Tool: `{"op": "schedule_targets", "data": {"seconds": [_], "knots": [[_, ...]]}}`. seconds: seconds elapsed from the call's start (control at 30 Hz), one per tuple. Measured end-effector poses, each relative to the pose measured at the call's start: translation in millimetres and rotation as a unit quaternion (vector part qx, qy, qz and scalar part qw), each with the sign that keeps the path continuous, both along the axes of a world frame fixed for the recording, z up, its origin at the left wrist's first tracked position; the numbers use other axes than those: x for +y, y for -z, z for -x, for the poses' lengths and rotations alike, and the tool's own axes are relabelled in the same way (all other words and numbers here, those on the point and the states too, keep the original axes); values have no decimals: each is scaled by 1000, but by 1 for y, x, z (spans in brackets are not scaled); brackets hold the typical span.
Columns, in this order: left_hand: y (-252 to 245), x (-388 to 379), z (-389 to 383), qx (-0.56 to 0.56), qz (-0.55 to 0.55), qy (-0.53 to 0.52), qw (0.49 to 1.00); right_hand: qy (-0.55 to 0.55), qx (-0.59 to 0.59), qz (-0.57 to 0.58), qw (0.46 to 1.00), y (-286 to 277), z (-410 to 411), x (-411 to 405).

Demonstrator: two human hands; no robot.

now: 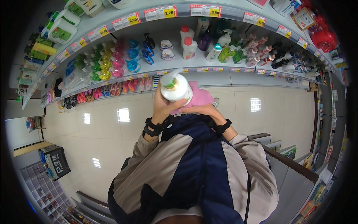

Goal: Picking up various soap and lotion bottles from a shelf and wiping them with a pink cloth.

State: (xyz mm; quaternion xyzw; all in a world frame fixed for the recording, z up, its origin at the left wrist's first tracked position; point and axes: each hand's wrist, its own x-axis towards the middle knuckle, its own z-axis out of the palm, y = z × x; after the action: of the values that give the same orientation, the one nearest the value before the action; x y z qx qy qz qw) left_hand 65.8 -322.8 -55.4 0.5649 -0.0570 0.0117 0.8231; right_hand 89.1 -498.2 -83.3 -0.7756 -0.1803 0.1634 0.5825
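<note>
A white pump bottle (181, 91) with a clear pump head is gripped by my left hand (161, 107), the thumb lying across its lower side. The bottle tilts, with its pump toward the shelf. In my right hand (202, 109) is a pink cloth (202, 94), bunched behind and beside the bottle. Part of the cloth is hidden by the bottle, and the right fingertips reach close to the left thumb. Both wrists wear black straps.
Ahead, a shelf (156, 68) carries pink-capped bottles (190, 48), blue bottles (133, 66) and colourful spray bottles (117, 71). Slippers (130, 85) line the level below. An upper shelf edge (181, 12) with price tags juts nearer. Grey shelving (291, 165) stands at right; tiled floor (112, 148) lies below.
</note>
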Motion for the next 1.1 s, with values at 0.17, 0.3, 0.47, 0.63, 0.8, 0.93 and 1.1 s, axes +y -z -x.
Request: {"op": "schedule_targets", "data": {"seconds": [0.17, 0.3, 0.47, 0.63, 0.8, 0.93, 1.1], "knots": [[16, -11, -6, -61, -84, 68, 992, 0, -215, 17, 976, 13, -3, 1], [23, -11, -3, -61, -55, 95, 992, 7, -181, 20, 983, 4, -2, 3], [19, 2, -2, -112, -153, 53, 980, 118, -162, 32, 979, -33, 1, 11], [28, 17, 16, -82, -220, -48, 971, 170, -119, -91, 974, -39, -4, 9], [49, 20, 23, -47, -174, -58, 982, 166, 74, -288, 940, -39, -8, 18], [56, 13, 13, 3, -31, 41, 999, 145, 116, -354, 917, -35, -5, 26], [66, 13, 5, 79, 138, 74, 985, 168, 78, -282, 941, -42, 3, 30]]}}
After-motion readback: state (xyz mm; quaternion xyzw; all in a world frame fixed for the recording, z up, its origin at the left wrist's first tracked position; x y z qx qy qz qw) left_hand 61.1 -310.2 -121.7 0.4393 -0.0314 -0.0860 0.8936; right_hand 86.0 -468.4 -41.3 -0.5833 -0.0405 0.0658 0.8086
